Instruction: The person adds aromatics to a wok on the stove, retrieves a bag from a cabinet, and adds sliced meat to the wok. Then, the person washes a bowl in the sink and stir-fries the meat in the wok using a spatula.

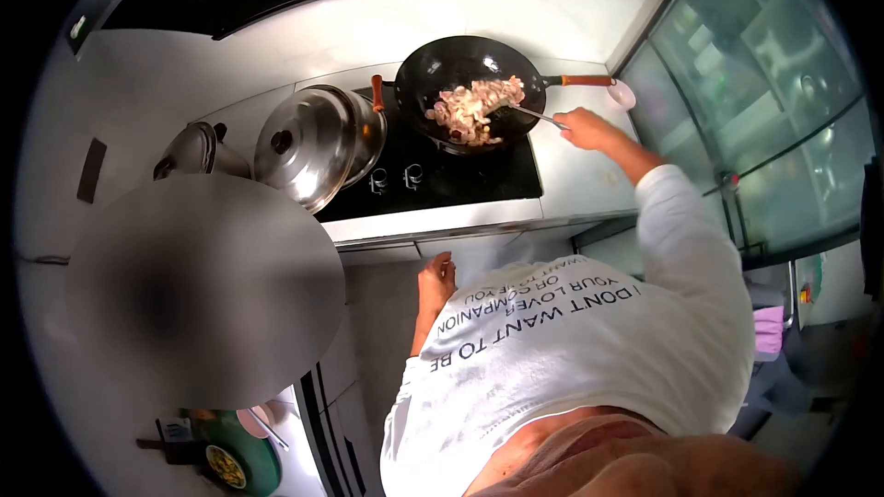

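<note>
My right hand [585, 129] is closed around the handle of a metal spatula [538, 115]. The spatula's far end is buried in pieces of pale pink meat [474, 109], so its shape is hidden. The meat lies in a black wok [433, 64] on the cooktop, spread across its middle and near side. A wooden handle [585, 80] sticks out on the wok's right, and a shorter wooden grip is on its left. My left hand [436, 281] hangs low in front of the counter with its fingers curled in, and nothing shows in it.
Left of the wok stands a large steel pot with a domed lid [308, 143], and beyond it a smaller steel pot [198, 152]. A small pink bowl [622, 95] sits by the glass door [764, 101]. Behind me at lower left, a counter holds a green board [262, 460]. A grey blur covers the left.
</note>
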